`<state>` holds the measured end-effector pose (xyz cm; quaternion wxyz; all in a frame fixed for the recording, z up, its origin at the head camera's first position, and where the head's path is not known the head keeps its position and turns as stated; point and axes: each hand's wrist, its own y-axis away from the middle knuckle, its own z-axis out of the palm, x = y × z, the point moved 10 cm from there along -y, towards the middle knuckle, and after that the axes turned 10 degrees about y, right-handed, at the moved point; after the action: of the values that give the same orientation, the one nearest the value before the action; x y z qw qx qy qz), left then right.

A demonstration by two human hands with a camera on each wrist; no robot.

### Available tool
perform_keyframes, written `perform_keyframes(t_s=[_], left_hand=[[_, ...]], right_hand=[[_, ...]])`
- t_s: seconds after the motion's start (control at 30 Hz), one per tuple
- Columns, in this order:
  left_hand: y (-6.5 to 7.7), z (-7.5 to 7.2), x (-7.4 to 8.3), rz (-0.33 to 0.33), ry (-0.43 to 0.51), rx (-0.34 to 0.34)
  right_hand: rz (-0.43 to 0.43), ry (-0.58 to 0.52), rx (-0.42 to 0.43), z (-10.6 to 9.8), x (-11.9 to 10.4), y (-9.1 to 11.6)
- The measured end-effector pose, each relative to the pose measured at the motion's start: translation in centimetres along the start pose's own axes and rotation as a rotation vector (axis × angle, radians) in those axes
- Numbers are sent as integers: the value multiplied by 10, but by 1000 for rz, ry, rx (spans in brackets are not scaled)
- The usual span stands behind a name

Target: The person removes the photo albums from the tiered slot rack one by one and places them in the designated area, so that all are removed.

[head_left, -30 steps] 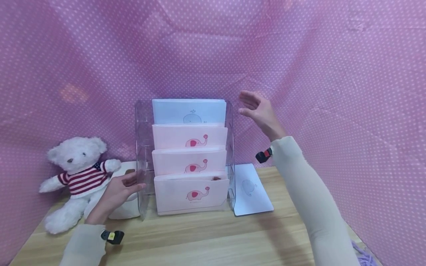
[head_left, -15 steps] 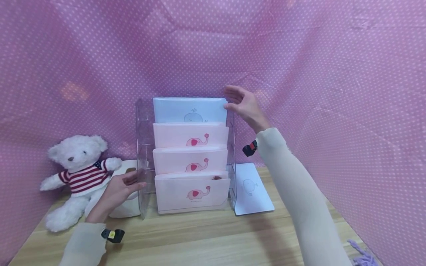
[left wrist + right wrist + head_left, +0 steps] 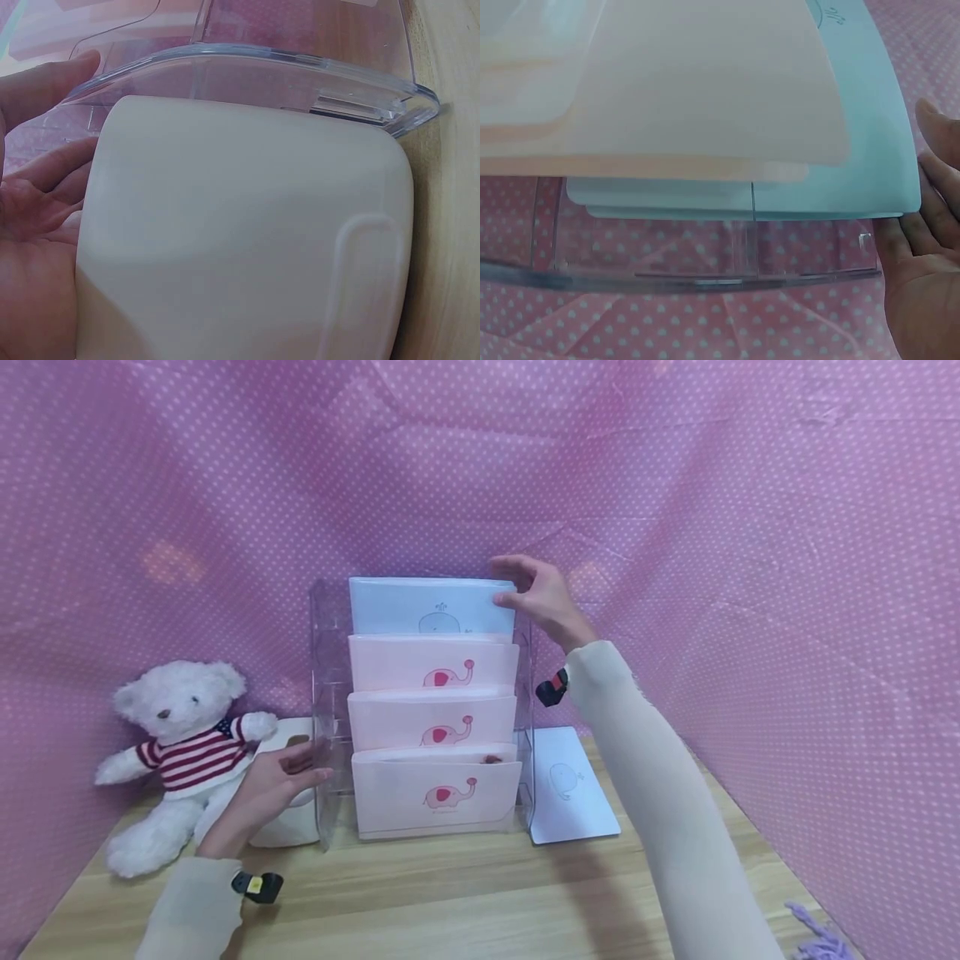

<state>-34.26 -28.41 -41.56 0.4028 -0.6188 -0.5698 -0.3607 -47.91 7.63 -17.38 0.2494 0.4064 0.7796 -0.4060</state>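
A clear rack point(image 3: 324, 827) on the wooden table holds a light blue whale-print folder point(image 3: 390, 607) at the top and pink elephant-print folders point(image 3: 393, 797) in the tiers below. My left hand point(image 3: 262, 789) grips the rack's left side panel, its thumb point(image 3: 52, 86) at the curved edge and the other fingers on the outer side. Beside that hand stands a smooth white container point(image 3: 240, 217). Up at the blue folder's right corner is my right hand point(image 3: 543, 602), thumb in front and the other fingers behind the folder's edge, as the right wrist view shows.
A white teddy bear point(image 3: 183, 768) in a striped sweater sits left of the container. A flat whale-print sheet point(image 3: 573, 789) lies right of the rack. Purple yarn point(image 3: 817, 935) is at the lower right. Pink dotted cloth point(image 3: 787, 568) surrounds the table.
My right hand has moved left from beside the rack to the upper right corner of the blue folder. My left hand has stayed at the rack's side.
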Motion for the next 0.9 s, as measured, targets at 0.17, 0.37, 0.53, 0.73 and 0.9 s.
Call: perform_keyframes(t_s=[0.17,0.37,0.53,0.73,0.9], left_hand=[[0,1,0,-14,-13,0],[0,1,1,-15,-19,6],[-1,0,2,-3,-2,-2],[-1,-1,3,-2,35,-17],[-1,-1,0,-14,23,-17]], right_hand=[[38,-22,-38,8,1,-3],[60,28,-73,25,-2,-8],[77,77,-74,34,-2,-9],[78,114,-47,34,1,-10],[87,183,-23,34,2,-10]])
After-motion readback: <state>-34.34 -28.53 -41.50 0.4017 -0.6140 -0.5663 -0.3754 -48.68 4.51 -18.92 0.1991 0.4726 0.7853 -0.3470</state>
